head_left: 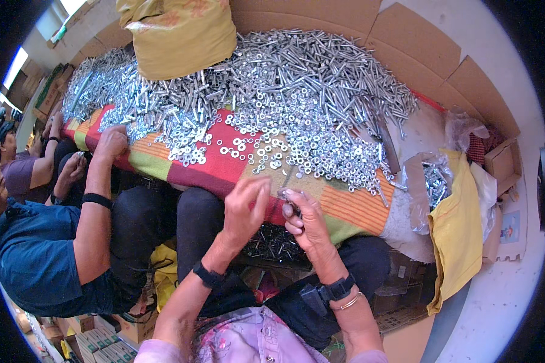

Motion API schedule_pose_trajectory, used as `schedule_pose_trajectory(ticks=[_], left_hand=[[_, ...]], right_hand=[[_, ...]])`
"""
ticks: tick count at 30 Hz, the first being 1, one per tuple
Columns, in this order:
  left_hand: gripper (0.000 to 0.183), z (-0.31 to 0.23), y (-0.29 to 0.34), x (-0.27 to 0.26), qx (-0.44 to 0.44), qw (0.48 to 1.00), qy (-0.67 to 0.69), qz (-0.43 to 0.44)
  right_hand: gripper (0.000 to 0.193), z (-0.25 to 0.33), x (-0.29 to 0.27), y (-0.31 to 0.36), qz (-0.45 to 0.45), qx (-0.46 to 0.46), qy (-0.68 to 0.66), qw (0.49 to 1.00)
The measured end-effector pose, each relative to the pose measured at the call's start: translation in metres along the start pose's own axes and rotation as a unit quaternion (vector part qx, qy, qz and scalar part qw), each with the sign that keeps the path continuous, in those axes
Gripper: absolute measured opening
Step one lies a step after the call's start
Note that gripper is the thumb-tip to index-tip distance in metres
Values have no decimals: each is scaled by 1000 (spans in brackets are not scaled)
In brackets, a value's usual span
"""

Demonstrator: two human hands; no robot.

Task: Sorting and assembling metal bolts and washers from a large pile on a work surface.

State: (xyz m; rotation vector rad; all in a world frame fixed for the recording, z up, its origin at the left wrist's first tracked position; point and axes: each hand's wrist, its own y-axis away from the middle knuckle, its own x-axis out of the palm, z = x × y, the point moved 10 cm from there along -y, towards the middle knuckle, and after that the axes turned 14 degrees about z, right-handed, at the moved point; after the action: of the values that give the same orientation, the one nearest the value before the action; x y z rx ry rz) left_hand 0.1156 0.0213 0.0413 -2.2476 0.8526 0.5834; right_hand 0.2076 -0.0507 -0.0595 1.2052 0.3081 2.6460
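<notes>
My left hand [246, 209] is raised over the near edge of a checked blanket [215, 175]; motion smears its fingers, so what they hold cannot be made out. Close beside it, my right hand [307, 221] is closed, with the fingers curled toward the thumb around something small and dark that I cannot make out. Just beyond both hands, loose washers [264, 154] and nuts [345, 158] lie scattered on the blanket. Behind them spreads a large heap of silvery bolts and sleeves [321, 66]. Below my hands, dark small fasteners [275, 243] lie between my knees.
A yellow sack [184, 42] stands on the heap. Cardboard sheets [412, 39] wall the back. At right are a clear bag of bolts [436, 184] and a yellow cloth sack [460, 236]. A co-worker's hand [112, 142] rests at the heap on the left; another person sits beyond.
</notes>
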Motion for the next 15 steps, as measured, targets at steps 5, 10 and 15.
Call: schedule_pose_trajectory(ticks=[5,10,15], left_hand=[[13,34,-38,9,-29,997,-77,-13],[8,33,-53,30,11,974,-226,30],[9,9,-40,20,2,990,-137,40]], right_hand=[[15,3,-6,-1,-13,-26,-41,999],[15,4,-4,-1,-18,-26,-37,999],[16,7,-13,-2,-31,-51,-80,995]])
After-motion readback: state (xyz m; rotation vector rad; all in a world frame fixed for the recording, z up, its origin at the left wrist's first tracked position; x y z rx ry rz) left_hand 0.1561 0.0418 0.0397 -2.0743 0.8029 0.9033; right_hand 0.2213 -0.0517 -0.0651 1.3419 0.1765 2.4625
